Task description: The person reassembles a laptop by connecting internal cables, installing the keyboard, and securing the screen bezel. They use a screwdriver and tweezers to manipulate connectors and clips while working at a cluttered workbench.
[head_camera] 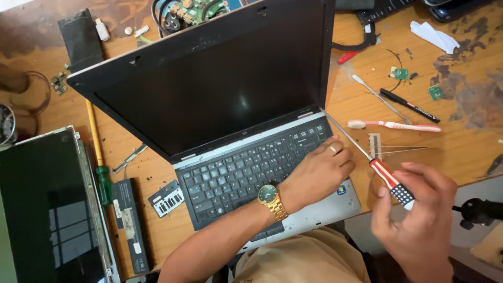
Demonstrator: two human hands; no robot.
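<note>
Right hand: your right hand point(414, 220) is wrapped around the red, white and black handle of a screwdriver point(390, 181), fingers closed on the grip.
Screwdriver: long thin shaft runs up and left from the handle, tip sitting right at the laptop's right hinge corner, where lid meets base.
Left hand: your left hand point(317, 173) rests on the right end of the keyboard, fingers curled loosely, pressing on the laptop and not gripping anything. Gold wristwatch point(271, 199) on that wrist, ring on one finger.
Laptop: the open laptop point(220, 105) sits mid-desk, dark screen tilted back, silver palm rest toward you.
Right of the laptop: a toothbrush point(393, 125) with a pink and white handle lies just past the screwdriver shaft, a black pen point(409, 106) and a thin metal pry tool point(380, 98) above it.
Left side: a loose screen panel point(47, 209) lies by the desk edge, a green-handled screwdriver point(99, 162) beside it, a small memory module point(166, 198) near the laptop's front left corner.
Desk: worn wooden desk point(471, 147), small circuit bits scattered about.
</note>
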